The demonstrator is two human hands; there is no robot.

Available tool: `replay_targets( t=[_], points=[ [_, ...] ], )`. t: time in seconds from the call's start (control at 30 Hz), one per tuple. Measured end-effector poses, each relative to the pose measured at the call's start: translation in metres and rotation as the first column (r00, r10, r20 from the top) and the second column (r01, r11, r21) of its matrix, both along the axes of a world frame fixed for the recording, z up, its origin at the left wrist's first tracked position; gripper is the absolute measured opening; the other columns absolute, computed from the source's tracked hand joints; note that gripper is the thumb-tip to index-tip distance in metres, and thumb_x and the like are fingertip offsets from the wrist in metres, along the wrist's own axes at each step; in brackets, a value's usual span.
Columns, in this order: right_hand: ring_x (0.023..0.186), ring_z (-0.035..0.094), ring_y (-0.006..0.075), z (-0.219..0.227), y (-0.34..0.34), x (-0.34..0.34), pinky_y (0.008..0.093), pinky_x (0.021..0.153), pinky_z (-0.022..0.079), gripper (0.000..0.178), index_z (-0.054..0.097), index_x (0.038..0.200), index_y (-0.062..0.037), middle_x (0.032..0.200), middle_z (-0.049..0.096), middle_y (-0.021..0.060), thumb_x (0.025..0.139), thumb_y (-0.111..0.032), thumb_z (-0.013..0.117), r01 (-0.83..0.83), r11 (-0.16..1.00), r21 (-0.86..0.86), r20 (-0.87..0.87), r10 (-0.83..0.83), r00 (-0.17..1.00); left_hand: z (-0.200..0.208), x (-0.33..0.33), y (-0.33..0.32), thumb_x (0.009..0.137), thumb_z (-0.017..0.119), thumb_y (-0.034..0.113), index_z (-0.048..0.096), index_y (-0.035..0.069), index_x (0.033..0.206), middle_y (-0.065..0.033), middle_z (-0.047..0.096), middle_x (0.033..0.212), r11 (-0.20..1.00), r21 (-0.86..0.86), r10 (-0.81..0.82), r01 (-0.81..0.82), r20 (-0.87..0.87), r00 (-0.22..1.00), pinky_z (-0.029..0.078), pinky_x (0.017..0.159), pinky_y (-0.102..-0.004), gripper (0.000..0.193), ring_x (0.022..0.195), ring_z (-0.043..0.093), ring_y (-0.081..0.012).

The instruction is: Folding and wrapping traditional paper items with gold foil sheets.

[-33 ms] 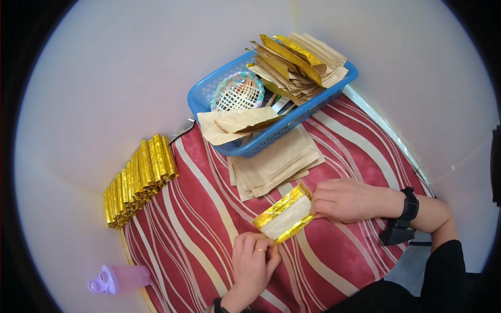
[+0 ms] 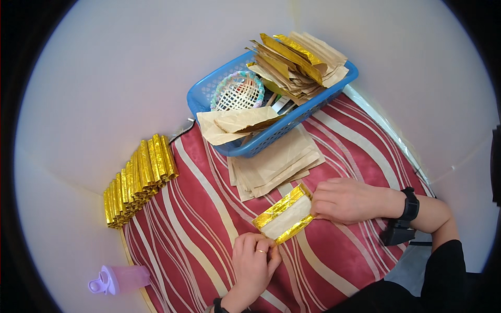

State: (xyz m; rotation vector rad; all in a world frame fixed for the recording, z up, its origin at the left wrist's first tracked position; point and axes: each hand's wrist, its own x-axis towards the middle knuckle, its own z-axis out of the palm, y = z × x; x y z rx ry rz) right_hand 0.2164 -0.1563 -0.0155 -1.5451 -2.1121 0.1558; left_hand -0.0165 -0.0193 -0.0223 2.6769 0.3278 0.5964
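Note:
Between my hands lies a sheet of gold foil paper (image 2: 284, 215), its two long gold edges folded in over a pale beige middle. My left hand (image 2: 254, 261), with a ring on one finger, pinches the near left corner. Fingers of my right hand (image 2: 342, 200) are closed on the opposite short end. A stack of beige paper sheets (image 2: 276, 161) rests just beyond the folded sheet, partly under a blue basket (image 2: 271, 136). Rolled gold paper tubes (image 2: 138, 177) are piled at the far left.
The basket holds a bundle of gold and beige papers (image 2: 297, 68), a small woven basket (image 2: 237, 94) and a loose beige sheet (image 2: 224, 125). A purple bottle (image 2: 120, 279) lies at the near left edge of the red striped cloth (image 2: 203, 224). Pale walls (image 2: 130, 68) surround the cloth.

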Motion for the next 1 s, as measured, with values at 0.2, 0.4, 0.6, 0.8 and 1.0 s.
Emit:
replay_targets(
  t=[0.2, 0.4, 0.6, 0.8, 1.0],
  points=[
    [0.080, 0.051, 0.0213, -0.004, 0.001, -0.003, 0.0325, 0.069, 0.042, 0.011, 0.054, 0.083, -0.0059, 0.081, 0.050, 0.0058, 0.081, -0.015, 0.059, 0.036, 0.999, -0.007, 0.041, -0.036, 0.999, -0.004, 0.001, 0.001, 0.063, 0.071, 0.000, 0.054, 0.007, 0.087, -0.0090, 0.053, 0.085, 0.998, 0.063, 0.006, -0.005, -0.022, 1.000, 0.041, 0.073, -0.0394, 0.031, 0.085, 0.050, -0.0300],
    [0.082, 0.052, 0.0175, -0.004, 0.002, -0.003, 0.0297, 0.069, 0.043, 0.015, 0.057, 0.092, -0.0075, 0.083, 0.051, 0.0026, 0.079, -0.015, 0.059, 0.000, 1.000, -0.012, 0.107, 0.002, 0.994, 0.001, 0.000, -0.002, 0.061, 0.076, 0.004, 0.055, 0.009, 0.086, -0.0053, 0.054, 0.086, 0.987, 0.163, 0.017, -0.011, -0.036, 0.999, 0.040, 0.075, -0.0382, 0.034, 0.085, 0.050, -0.0278],
    [0.081, 0.052, 0.0145, -0.002, 0.002, -0.004, 0.0269, 0.068, 0.044, 0.019, 0.061, 0.096, -0.0110, 0.082, 0.049, 0.0005, 0.077, -0.015, 0.060, -0.108, 0.992, 0.072, 0.165, 0.095, 0.982, 0.001, -0.001, 0.006, 0.063, 0.073, 0.012, 0.069, 0.014, 0.096, 0.0015, 0.056, 0.089, 0.927, 0.315, -0.184, 0.206, -0.096, 0.978, 0.041, 0.073, -0.0332, 0.034, 0.085, 0.052, -0.0187],
    [0.080, 0.053, 0.0152, -0.006, 0.001, -0.001, 0.0275, 0.067, 0.044, 0.020, 0.062, 0.096, -0.0103, 0.081, 0.049, 0.0011, 0.076, -0.015, 0.061, -0.128, 0.984, 0.127, 0.127, 0.112, 0.986, 0.009, -0.001, 0.008, 0.073, 0.062, 0.015, 0.068, 0.014, 0.107, 0.0024, 0.056, 0.087, 0.881, 0.397, -0.220, 0.257, -0.137, 0.966, 0.039, 0.068, -0.0299, 0.034, 0.083, 0.054, -0.0149],
    [0.082, 0.053, 0.0179, -0.007, 0.002, -0.003, 0.0295, 0.068, 0.045, 0.017, 0.061, 0.093, -0.0081, 0.083, 0.050, 0.0030, 0.077, -0.013, 0.060, -0.061, 0.997, 0.053, 0.042, 0.059, 0.997, 0.005, 0.000, 0.004, 0.072, 0.071, 0.011, 0.068, 0.011, 0.097, 0.0018, 0.060, 0.091, 0.974, 0.199, -0.108, 0.111, -0.030, 0.994, 0.039, 0.069, -0.0304, 0.025, 0.082, 0.055, -0.0169]
  ],
)
